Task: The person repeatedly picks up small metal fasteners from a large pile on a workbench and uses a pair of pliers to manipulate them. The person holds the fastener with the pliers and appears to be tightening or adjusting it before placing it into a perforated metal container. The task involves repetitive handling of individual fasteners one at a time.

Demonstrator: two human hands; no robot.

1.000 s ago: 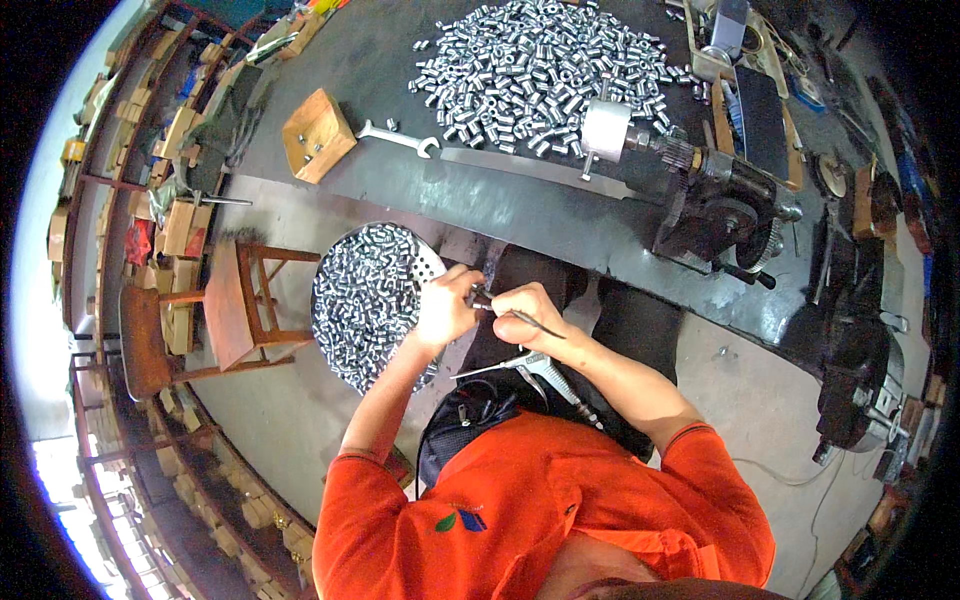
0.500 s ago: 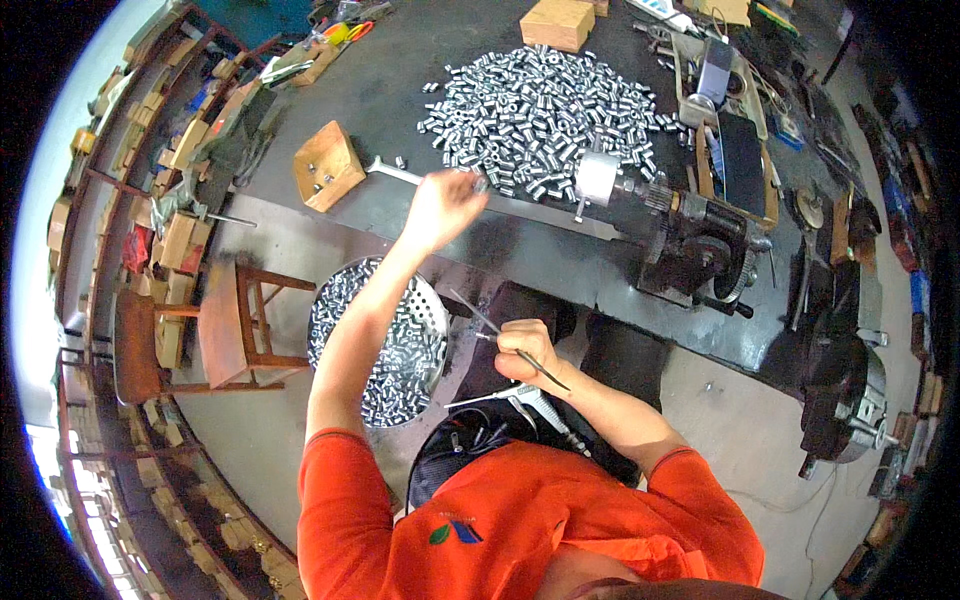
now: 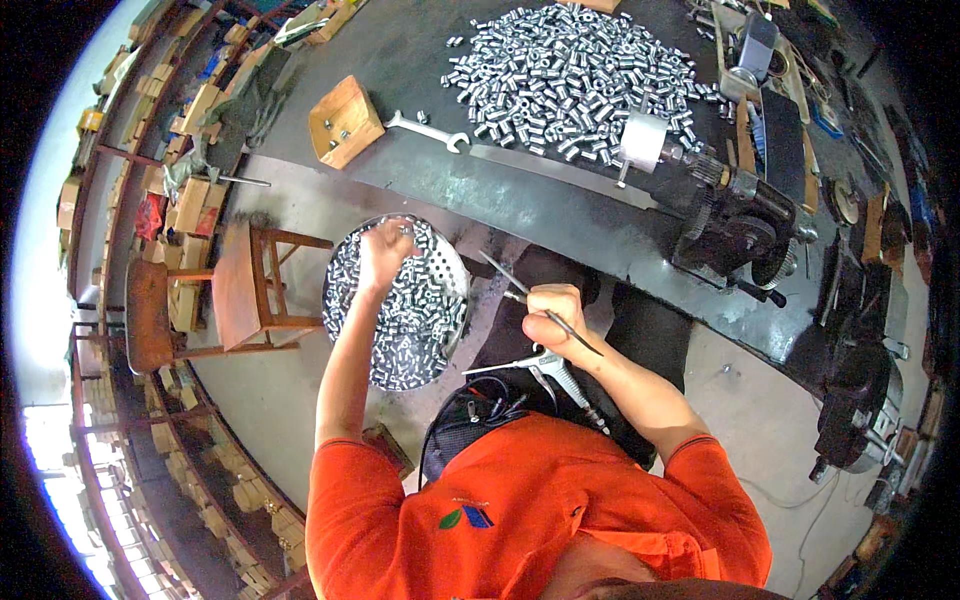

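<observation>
The left hand [image 3: 383, 252] reaches down into a round perforated pan [image 3: 452, 268] of small metal cylinders [image 3: 410, 320], left of the person's lap; its fingers are curled among them, grip unclear. The right hand [image 3: 555, 318], fingers closed, holds a thin metal rod [image 3: 520, 291] near the dark table [image 3: 560, 205].

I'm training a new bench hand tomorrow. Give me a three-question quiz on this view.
1. True or false: the left hand is over the round perforated pan of small metal sleeves.
2. What does the right hand hold? A) thin rod B) wrench C) wooden block
3. Fill in: the loose heap of sleeves lies on the dark ____.

Key: 1 true; 2 A; 3 workbench.
</observation>
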